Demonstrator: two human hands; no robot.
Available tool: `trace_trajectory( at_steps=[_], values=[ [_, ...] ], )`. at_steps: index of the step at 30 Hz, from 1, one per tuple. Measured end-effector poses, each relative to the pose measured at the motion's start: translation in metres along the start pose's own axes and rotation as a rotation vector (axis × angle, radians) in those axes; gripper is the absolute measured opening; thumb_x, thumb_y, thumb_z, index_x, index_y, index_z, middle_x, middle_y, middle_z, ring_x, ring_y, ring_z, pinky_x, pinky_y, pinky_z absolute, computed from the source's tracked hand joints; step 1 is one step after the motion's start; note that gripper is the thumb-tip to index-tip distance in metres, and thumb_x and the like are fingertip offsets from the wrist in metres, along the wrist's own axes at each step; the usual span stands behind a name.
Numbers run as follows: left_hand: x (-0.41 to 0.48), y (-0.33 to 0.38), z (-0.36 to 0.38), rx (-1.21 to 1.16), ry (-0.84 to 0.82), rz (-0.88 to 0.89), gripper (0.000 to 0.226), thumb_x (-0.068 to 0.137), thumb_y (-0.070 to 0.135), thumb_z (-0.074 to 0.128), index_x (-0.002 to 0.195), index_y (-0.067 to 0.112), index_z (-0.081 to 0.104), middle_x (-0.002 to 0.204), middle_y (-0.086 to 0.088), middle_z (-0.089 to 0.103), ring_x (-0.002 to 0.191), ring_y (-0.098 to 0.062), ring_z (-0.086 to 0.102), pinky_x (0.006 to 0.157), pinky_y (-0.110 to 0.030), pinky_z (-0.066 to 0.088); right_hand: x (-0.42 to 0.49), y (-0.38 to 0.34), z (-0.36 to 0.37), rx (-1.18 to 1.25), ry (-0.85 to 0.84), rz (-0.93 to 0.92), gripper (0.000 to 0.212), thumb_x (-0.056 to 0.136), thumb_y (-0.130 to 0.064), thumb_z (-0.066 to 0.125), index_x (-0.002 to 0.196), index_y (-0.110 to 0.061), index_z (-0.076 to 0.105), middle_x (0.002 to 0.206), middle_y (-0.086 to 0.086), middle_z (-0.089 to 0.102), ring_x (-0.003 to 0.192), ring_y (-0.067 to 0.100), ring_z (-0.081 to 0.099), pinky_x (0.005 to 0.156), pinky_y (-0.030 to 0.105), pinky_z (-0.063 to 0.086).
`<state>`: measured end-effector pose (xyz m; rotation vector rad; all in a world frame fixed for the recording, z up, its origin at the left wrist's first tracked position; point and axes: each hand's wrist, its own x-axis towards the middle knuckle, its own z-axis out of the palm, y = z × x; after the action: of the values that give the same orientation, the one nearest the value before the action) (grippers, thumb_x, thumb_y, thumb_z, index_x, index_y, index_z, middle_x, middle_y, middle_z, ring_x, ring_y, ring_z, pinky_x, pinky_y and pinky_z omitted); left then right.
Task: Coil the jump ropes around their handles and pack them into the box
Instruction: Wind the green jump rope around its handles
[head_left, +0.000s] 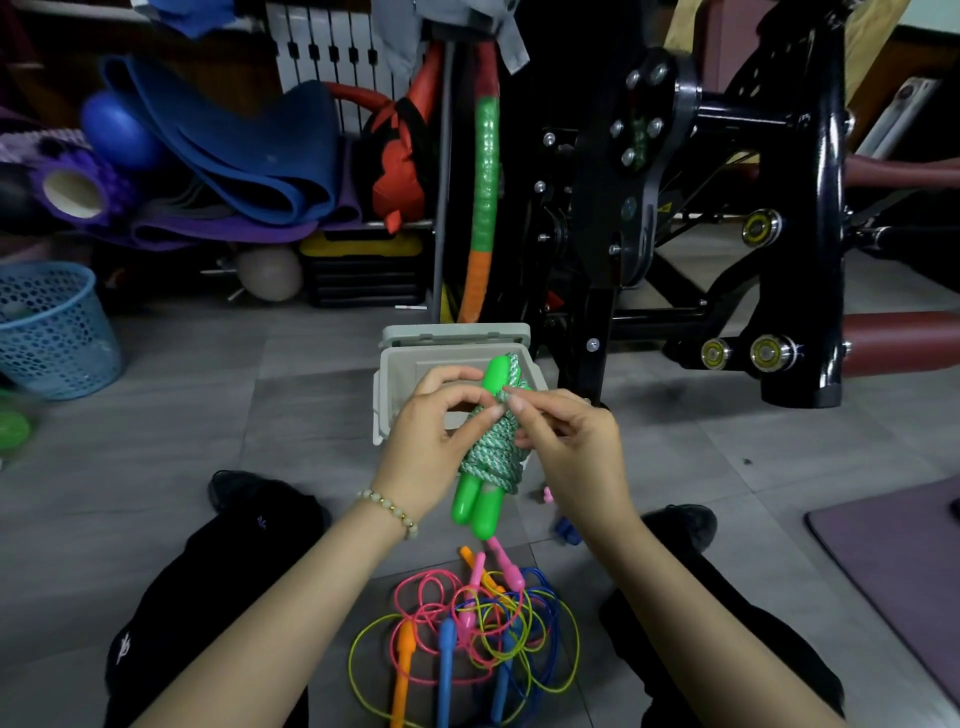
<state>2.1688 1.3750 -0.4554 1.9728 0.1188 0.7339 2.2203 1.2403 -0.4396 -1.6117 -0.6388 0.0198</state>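
Green-and-white braided cord of the green jump rope (493, 447) lies wound in many turns round its paired green handles (480, 506), the bundle held upright in the air between both hands. The left hand (431, 441), at nine o'clock of the bundle, pinches the upper turns between thumb and curled fingers (457, 371). The right hand (571, 452), at three o'clock, has its fingers (540, 410) closed on the cord's last stretch, seemingly tucking it in. By this view, coiling of the first rope is nearly complete and packing has not begun. The pale open box (400, 364) stands on the grey tiled floor (182, 415) at twelve o'clock, just behind the bundle. The visible part of its interior holds no rope, and the rest is hidden by the hands. At six o'clock a loose pile of ropes (467, 618) in pink, yellow and blue, with orange, blue and pink grips, lies tangled and unwound, so most of the work remains. No writing is legible: a white mark (123, 649) on the dark trousers and a yellow warning sticker (664, 209) on the black machine are too small to read
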Motion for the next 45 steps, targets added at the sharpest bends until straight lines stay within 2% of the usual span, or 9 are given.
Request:
trace_trajectory(
  at_steps=[6, 12, 17, 22, 31, 34, 39, 42, 45],
  values=[
    [-0.006, -0.003, 0.002, -0.042, -0.019, -0.039, 0.019, 0.083, 0.014, 0.069, 0.077, 0.032, 0.064, 0.110, 0.014, 0.054, 0.100, 0.017, 0.050, 0.085, 0.000, 0.032, 0.002, 0.001, 0.001, 0.049, 0.073, 0.085, 0.007, 0.083, -0.008, 0.070, 0.077, -0.012, 0.068, 0.066, 0.001, 0.066, 0.051, 0.005, 0.060, 0.050, 0.016, 0.048],
    [-0.003, 0.001, -0.007, -0.041, -0.077, 0.014, 0.015, 0.083, 0.010, 0.068, 0.075, 0.023, 0.064, 0.110, 0.012, 0.053, 0.091, 0.015, 0.054, 0.079, -0.002, 0.038, 0.003, 0.013, -0.013, -0.415, -0.042, -0.392, 0.012, 0.086, -0.017, 0.065, 0.091, -0.010, 0.074, 0.087, -0.003, 0.068, 0.075, 0.004, 0.061, 0.067, 0.023, 0.053],
    [-0.004, -0.009, -0.008, -0.001, -0.104, 0.022, 0.020, 0.082, 0.017, 0.069, 0.070, 0.031, 0.059, 0.108, 0.014, 0.054, 0.083, 0.004, 0.057, 0.075, -0.010, 0.045, -0.002, 0.012, -0.012, -0.597, -0.190, -0.391, 0.023, 0.084, -0.027, 0.060, 0.095, -0.011, 0.070, 0.088, 0.001, 0.064, 0.062, 0.014, 0.058, 0.061, 0.037, 0.054],
    [-0.006, -0.014, -0.005, 0.041, -0.138, 0.020, 0.023, 0.081, 0.020, 0.070, 0.069, 0.035, 0.057, 0.106, 0.015, 0.054, 0.083, 0.003, 0.058, 0.075, -0.013, 0.047, -0.008, 0.017, -0.002, -0.738, -0.208, -0.408, 0.031, 0.084, -0.027, 0.044, 0.092, -0.004, 0.063, 0.084, 0.011, 0.059, 0.057, 0.028, 0.057, 0.048, 0.035, 0.048],
    [-0.013, -0.020, -0.005, 0.039, -0.165, 0.029, 0.018, 0.083, 0.025, 0.070, 0.088, 0.039, 0.061, 0.107, 0.012, 0.055, 0.105, -0.001, 0.055, 0.092, -0.016, 0.042, -0.009, 0.029, -0.006, -0.607, -0.180, -0.306, 0.019, 0.083, -0.015, 0.052, 0.096, -0.005, 0.061, 0.089, 0.010, 0.059, 0.072, 0.022, 0.056, 0.063, 0.042, 0.052],
    [-0.013, -0.022, -0.002, 0.084, -0.196, 0.029, 0.017, 0.084, 0.022, 0.069, 0.087, 0.037, 0.062, 0.105, 0.014, 0.052, 0.101, 0.002, 0.053, 0.090, -0.015, 0.042, -0.010, 0.029, -0.007, -0.664, -0.199, -0.333, 0.025, 0.082, -0.022, 0.047, 0.093, -0.005, 0.061, 0.087, 0.011, 0.062, 0.070, 0.027, 0.060, 0.058, 0.038, 0.050],
    [-0.016, -0.024, 0.005, 0.189, -0.284, 0.008, 0.007, 0.086, 0.019, 0.066, 0.093, 0.019, 0.063, 0.105, 0.008, 0.049, 0.095, -0.011, 0.056, 0.088, -0.030, 0.049, -0.011, 0.033, -0.009, -0.712, -0.227, -0.336, 0.015, 0.079, -0.009, 0.054, 0.090, -0.006, 0.063, 0.083, 0.011, 0.063, 0.068, 0.030, 0.060, 0.058, 0.037, 0.046],
    [-0.016, -0.026, 0.005, 0.143, -0.300, -0.019, 0.009, 0.087, 0.017, 0.064, 0.087, 0.025, 0.059, 0.110, 0.006, 0.045, 0.098, -0.010, 0.055, 0.091, -0.021, 0.045, -0.014, 0.034, -0.012, -0.638, -0.214, -0.296, 0.014, 0.080, -0.008, 0.057, 0.093, -0.007, 0.062, 0.080, 0.003, 0.062, 0.068, 0.024, 0.061, 0.059, 0.040, 0.050],
    [-0.014, -0.023, 0.004, 0.038, -0.257, -0.042, 0.019, 0.087, 0.016, 0.065, 0.082, 0.032, 0.057, 0.109, 0.006, 0.047, 0.100, 0.007, 0.050, 0.086, -0.005, 0.037, -0.016, 0.032, -0.013, -0.480, -0.157, -0.141, 0.018, 0.085, -0.007, 0.063, 0.103, -0.009, 0.058, 0.078, -0.010, 0.057, 0.071, 0.011, 0.059, 0.066, 0.038, 0.053]
  ],
)
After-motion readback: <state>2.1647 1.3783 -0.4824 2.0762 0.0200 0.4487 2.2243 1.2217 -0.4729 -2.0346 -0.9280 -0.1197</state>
